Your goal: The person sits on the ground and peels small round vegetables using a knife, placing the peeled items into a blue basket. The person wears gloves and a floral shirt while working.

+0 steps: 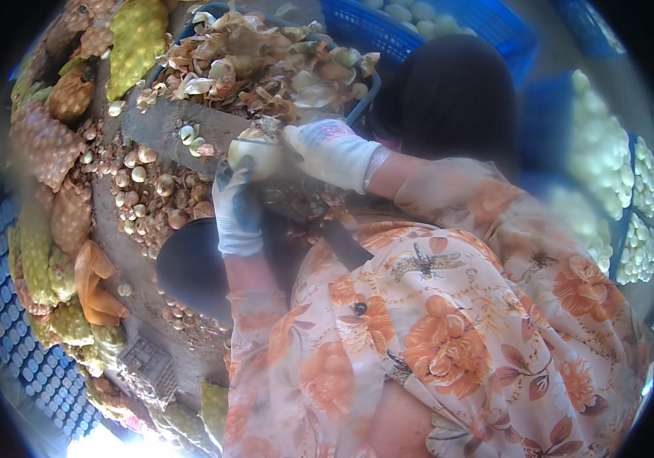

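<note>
A large, partly peeled onion with pale flesh sits in my left hand, which wears a white work glove with blue-grey coating. Brown dry skin still clings to the onion's far end. My right hand, in a white glove with reddish print, is closed against the onion's right side. From it a thin dark edge, seemingly a knife blade, crosses the onion; the handle is hidden in the fist. Under the hands runs a grey board with small peeled onions on it.
A blue tub heaped with onion skins stands beyond the board. Small onions litter the floor at left, beside full net sacks. Blue crates and peeled onions lie at the back and right.
</note>
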`<state>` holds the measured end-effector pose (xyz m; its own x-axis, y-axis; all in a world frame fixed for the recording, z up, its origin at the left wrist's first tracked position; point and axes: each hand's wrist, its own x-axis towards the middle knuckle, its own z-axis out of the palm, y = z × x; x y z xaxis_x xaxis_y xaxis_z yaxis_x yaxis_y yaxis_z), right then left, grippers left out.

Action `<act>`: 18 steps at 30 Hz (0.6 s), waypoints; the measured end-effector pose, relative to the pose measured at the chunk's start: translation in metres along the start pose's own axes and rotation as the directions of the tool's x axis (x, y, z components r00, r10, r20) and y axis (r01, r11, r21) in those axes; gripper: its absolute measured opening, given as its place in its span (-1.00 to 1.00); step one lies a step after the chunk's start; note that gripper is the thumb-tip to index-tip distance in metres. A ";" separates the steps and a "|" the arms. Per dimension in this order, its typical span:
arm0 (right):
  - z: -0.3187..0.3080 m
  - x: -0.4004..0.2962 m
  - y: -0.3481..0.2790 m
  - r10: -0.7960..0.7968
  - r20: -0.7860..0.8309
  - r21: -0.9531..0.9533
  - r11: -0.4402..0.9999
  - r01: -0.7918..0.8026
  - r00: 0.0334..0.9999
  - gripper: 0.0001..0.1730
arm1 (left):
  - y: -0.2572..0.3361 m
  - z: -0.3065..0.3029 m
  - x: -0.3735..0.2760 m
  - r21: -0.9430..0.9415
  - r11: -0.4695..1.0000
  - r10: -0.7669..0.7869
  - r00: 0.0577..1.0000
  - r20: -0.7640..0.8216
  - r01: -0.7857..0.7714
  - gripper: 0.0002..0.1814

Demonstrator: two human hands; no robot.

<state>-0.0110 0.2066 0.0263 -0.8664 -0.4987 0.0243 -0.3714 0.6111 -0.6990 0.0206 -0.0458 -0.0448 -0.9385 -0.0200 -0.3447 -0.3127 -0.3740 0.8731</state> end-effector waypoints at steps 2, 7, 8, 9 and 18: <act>0.003 0.000 0.001 -0.018 0.004 -0.013 1.000 0.018 1.000 -0.81 | 0.006 0.016 -0.004 -0.118 0.993 -0.018 1.000 -0.015 0.016 -0.65; 0.007 0.005 -0.004 0.088 0.057 -0.021 0.996 -0.086 0.995 -0.80 | 0.007 0.008 0.001 -0.071 0.997 0.016 1.000 -0.026 -0.018 -0.63; 0.007 0.005 -0.007 0.124 0.073 -0.028 0.992 -0.122 0.990 -0.80 | 0.004 0.005 0.001 -0.087 0.996 0.021 0.997 -0.079 -0.028 -0.62; 0.008 0.005 -0.008 0.162 0.088 -0.037 0.987 -0.159 0.983 -0.80 | 0.007 0.018 -0.002 -0.103 0.994 0.024 0.991 -0.131 -0.037 -0.61; 0.010 0.009 -0.006 0.167 0.120 0.016 0.985 -0.170 0.979 -0.80 | 0.034 0.050 -0.011 -0.103 0.991 0.084 0.996 -0.031 -0.087 -0.48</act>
<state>-0.0131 0.1925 0.0233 -0.8697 -0.4601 -0.1787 -0.2135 0.6771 -0.7043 0.0127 -0.0120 0.0060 -0.9565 -0.0801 -0.2805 -0.2131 -0.4648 0.8594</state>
